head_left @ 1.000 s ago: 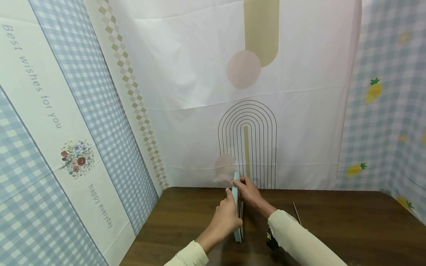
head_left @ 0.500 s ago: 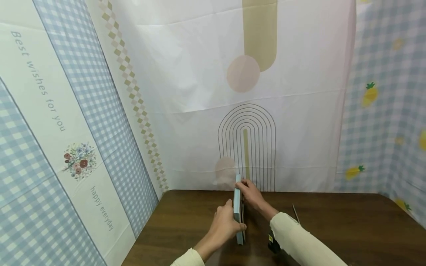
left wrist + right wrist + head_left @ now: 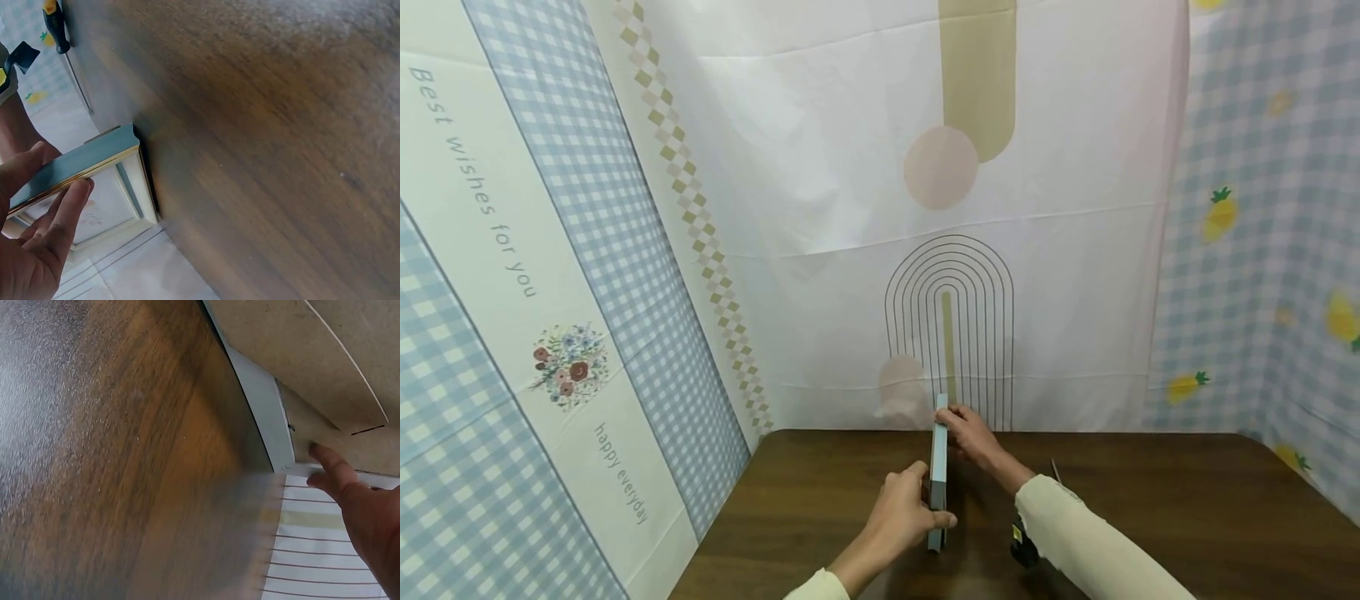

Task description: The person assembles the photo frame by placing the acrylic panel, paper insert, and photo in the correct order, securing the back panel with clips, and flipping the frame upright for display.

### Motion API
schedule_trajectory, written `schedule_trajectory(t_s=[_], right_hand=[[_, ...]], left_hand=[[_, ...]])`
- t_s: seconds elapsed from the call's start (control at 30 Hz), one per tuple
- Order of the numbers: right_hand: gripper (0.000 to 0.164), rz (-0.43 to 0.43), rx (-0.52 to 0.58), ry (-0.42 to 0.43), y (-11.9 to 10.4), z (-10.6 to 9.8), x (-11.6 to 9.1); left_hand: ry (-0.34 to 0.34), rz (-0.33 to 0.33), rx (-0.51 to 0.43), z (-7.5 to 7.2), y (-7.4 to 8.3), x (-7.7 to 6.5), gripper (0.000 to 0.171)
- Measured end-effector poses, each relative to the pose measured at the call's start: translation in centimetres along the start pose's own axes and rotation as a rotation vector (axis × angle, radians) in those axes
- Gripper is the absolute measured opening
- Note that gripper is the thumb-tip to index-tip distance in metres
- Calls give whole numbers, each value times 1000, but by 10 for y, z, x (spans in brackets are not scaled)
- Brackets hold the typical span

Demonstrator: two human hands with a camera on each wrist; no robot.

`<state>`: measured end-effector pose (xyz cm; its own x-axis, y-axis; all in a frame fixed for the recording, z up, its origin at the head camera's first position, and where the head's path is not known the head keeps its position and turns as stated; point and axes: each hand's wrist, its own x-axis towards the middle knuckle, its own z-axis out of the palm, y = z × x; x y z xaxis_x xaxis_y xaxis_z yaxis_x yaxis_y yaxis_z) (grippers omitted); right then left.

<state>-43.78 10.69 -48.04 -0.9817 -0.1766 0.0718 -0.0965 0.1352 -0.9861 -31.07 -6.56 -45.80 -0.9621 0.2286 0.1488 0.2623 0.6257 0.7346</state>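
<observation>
A light blue picture frame (image 3: 939,454) stands on its edge on the table, seen edge-on in the head view. My left hand (image 3: 898,508) grips its near end, thumb on the right side. At its far top corner, my right hand (image 3: 973,435) pinches the rim. The left wrist view shows the gold-lined front (image 3: 140,187) with a cream inner border; the left fingers (image 3: 75,203) press on that side. In the right wrist view the brown backing board (image 3: 269,331) shows, with the right fingertips (image 3: 325,459) against it by the corner.
Right of the frame lies a screwdriver (image 3: 56,28) with a black and yellow handle; the right sleeve partly covers it in the head view. A black object (image 3: 1021,542) with a yellow patch sits by that sleeve. Printed cloth (image 3: 827,317) hangs behind the dark wooden table (image 3: 808,487).
My left hand has slid lower along the frame's near end, its thumb now reaching across to the right. The frame has turned slightly. The right hand keeps its hold on the far corner.
</observation>
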Motion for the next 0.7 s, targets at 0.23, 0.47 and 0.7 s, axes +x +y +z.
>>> schedule_trajectory(t_s=[0.23, 0.47, 0.7], right_hand=[[56, 32, 74, 5, 1, -5, 1], [55, 37, 56, 22, 3, -10, 2], [50, 15, 6, 37, 3, -12, 2]], left_hand=[[20, 83, 13, 0, -5, -3, 42], [43, 125, 24, 1, -4, -2, 40], [48, 131, 52, 4, -5, -2, 31]])
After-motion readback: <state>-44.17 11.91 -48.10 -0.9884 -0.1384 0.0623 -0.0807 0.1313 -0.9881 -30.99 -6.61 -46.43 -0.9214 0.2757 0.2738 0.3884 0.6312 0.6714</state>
